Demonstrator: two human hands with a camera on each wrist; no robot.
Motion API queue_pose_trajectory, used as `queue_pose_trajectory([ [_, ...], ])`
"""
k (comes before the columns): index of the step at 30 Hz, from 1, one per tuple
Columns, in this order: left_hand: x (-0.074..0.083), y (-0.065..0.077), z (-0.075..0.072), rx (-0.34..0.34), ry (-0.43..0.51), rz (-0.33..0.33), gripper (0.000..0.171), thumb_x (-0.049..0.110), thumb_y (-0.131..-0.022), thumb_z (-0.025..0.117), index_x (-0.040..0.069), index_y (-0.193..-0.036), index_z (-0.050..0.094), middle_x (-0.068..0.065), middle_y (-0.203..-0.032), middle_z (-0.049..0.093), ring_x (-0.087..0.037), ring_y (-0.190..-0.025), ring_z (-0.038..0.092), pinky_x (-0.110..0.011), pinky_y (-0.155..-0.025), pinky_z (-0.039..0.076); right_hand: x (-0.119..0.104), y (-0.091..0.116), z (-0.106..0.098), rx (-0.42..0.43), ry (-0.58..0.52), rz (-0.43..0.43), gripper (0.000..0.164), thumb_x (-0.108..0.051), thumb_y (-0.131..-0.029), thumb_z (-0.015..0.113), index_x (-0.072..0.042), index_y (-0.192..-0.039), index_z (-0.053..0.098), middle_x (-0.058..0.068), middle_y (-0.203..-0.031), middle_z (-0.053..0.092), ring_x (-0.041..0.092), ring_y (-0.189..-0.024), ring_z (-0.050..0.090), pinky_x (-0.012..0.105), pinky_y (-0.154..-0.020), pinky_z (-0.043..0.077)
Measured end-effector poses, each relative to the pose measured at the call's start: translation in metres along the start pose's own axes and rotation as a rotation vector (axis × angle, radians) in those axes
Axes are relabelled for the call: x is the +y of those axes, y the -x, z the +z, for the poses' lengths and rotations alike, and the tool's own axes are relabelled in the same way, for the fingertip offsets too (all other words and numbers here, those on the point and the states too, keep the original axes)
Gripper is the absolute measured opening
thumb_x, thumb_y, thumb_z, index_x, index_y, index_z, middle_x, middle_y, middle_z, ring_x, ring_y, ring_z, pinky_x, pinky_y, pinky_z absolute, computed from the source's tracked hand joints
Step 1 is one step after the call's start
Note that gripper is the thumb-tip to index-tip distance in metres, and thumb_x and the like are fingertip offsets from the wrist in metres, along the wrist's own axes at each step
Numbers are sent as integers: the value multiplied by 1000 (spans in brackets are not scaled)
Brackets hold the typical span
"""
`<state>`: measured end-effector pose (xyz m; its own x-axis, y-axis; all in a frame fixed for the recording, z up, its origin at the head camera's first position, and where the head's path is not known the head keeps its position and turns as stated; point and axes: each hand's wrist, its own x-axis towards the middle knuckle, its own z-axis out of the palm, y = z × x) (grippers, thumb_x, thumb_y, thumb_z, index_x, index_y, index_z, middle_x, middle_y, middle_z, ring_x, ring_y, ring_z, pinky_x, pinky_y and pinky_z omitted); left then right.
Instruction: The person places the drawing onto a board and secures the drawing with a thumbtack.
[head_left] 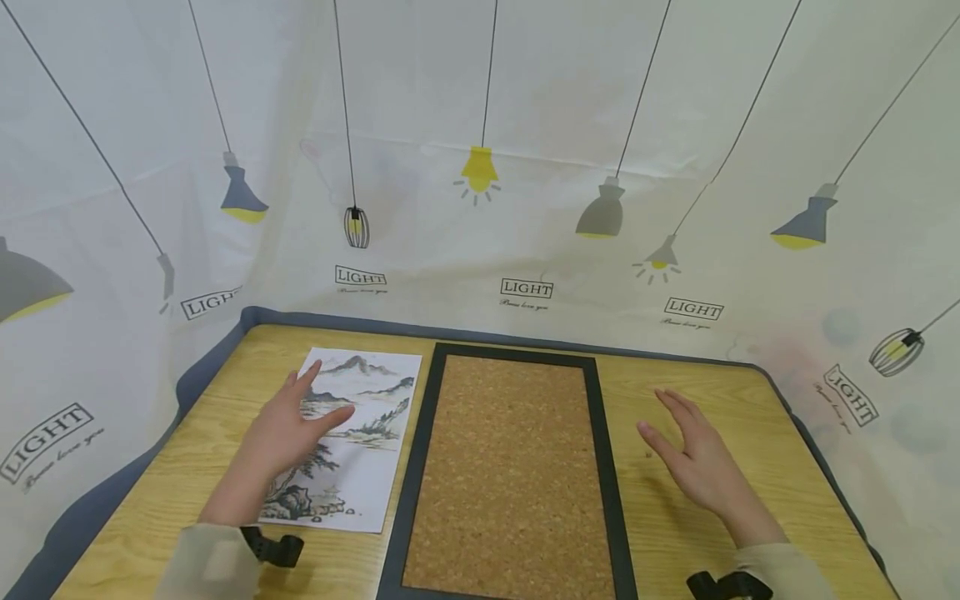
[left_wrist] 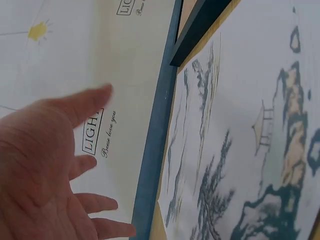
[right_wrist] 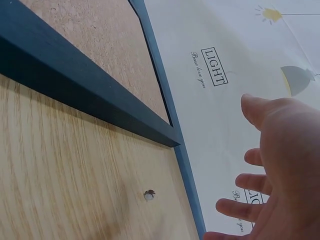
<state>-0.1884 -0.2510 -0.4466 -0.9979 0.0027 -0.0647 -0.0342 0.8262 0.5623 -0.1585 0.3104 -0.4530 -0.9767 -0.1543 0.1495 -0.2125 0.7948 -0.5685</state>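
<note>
Spread wide and holding nothing

A white fabric backdrop (head_left: 420,100) printed with grey, blue and yellow hanging lamps surrounds the work area. Boxed labels on it read "LIGHT"; of the cursive line below each, "love you" can be read, but the first word is hard to make out.

The yellowish wood-grain desk (head_left: 750,425) has a dark blue-grey edging, and its near side is cut off in the head view. On it lies a rectangular brown cork board with a black frame (head_left: 517,475), its lower rail partly cropped.

Just left of the board is a white paper sheet printed with an ink landscape of mountains and trees (head_left: 367,450); part of its left side is hidden.

The bare left hand (head_left: 288,429) is what covers it, raised with fingers and thumb extended and apart. The bare right hand (head_left: 693,458) is held above the desk right of the board, likewise well opened, its grasp empty.

Black straps (head_left: 273,547) circle both wrists. A tiny silvery piece (right_wrist: 149,194) sits near the frame, too small to identify.
</note>
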Motion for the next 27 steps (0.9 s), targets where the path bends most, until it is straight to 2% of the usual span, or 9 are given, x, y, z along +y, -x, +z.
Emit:
queue_pose_trajectory([
  [4,-13,0,0,-9,49,-99,109,59,-96,72,10,-171,10,-38,-168,9,-64,-148,16,-78,-112,25,2,1,1,1,-12,5,74,-45,-112,53,2,-164,31,32,-165,28,59,-146,31,80,-106,31],
  [6,-19,1,-1,-6,60,-132,109,54,-96,75,8,-170,10,-38,-167,10,-64,-148,16,-78,-113,25,3,2,1,4,-18,10,74,-44,-112,53,3,-164,31,32,-165,29,59,-143,35,79,-104,35],
  [11,-28,3,0,20,49,-146,108,43,-93,80,1,-168,15,-40,-165,16,-63,-147,20,-76,-114,26,7,5,2,5,-30,34,74,-45,-112,53,3,-163,31,32,-163,31,57,-135,46,75,-96,47],
  [21,-34,7,1,26,55,-209,119,23,-81,93,1,-168,15,-39,-165,20,-63,-146,24,-75,-114,27,14,8,8,-1,-66,72,72,-45,-112,52,4,-161,34,32,-160,35,56,-133,49,69,-93,52],
  [27,-39,6,2,37,44,-251,127,21,-76,96,1,-168,10,-43,-165,8,-66,-147,16,-78,-114,22,19,9,13,-4,-82,86,73,-44,-111,55,5,-161,35,33,-158,36,55,-131,51,66,-93,54],
])
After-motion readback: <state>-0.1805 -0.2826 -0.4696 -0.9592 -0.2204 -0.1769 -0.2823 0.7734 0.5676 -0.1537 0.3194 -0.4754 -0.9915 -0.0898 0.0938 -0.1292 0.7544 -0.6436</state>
